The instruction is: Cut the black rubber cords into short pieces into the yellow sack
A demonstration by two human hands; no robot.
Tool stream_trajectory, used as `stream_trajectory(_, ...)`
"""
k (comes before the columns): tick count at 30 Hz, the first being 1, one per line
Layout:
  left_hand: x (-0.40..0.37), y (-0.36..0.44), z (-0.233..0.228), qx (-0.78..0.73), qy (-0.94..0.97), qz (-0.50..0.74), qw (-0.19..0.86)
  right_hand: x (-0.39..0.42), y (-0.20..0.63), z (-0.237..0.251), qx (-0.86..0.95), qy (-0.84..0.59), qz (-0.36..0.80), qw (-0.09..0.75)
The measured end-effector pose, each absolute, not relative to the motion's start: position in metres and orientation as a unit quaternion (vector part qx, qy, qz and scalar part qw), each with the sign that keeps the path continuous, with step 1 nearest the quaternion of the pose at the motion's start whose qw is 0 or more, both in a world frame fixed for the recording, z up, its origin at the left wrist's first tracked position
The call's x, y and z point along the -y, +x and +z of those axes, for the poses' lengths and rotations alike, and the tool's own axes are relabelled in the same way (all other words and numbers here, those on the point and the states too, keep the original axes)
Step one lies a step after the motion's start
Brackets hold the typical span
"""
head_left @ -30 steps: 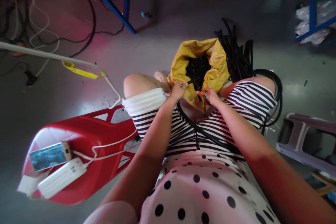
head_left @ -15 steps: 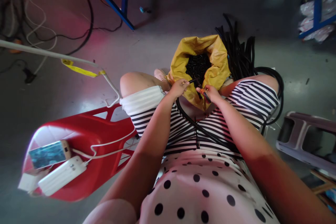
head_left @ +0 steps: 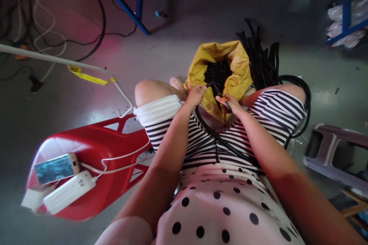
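Observation:
I sit with a yellow bag (head_left: 238, 71) between my knees; it is filled with short black pieces. My left hand (head_left: 196, 95) pinches the end of a long black tube (head_left: 214, 138) that runs back across my striped lap. My right hand (head_left: 230, 104) grips a small orange-handled cutter beside the tube's end, just over the bag's near rim. The cutter's blades are hidden by my fingers.
A bundle of black tubing (head_left: 264, 65) lies behind the bag and loops round my right knee. A red plastic chair (head_left: 94, 153) at my left carries a phone (head_left: 56, 168) and a white power bank (head_left: 69, 191). A grey stool (head_left: 333, 149) stands right. Cables and blue racking lie beyond.
My hands stay over the bag's rim; the left hand has shifted slightly up with the tube end and the right hand sits closer to it. The view wobbled a little.

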State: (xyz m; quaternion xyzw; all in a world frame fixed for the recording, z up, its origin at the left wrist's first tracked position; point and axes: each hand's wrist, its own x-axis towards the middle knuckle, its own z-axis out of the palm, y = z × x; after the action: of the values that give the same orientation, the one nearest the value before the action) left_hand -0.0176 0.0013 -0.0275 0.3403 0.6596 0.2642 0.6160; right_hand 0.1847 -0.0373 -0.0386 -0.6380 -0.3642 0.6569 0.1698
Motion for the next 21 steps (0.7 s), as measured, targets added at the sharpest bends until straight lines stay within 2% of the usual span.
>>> stream_trajectory(12, -0.001, -0.016, -0.031, -0.645, 0.392, 0.253, 0.606, 0.039, 0.183, -0.043, 0.388, -0.640, 0.643, 0.162)
stream_trajectory(21, -0.002, -0.019, -0.041, -0.646, 0.415, 0.213, 0.604, 0.038, 0.180, -0.036, 0.404, -0.668, 0.615, 0.111)
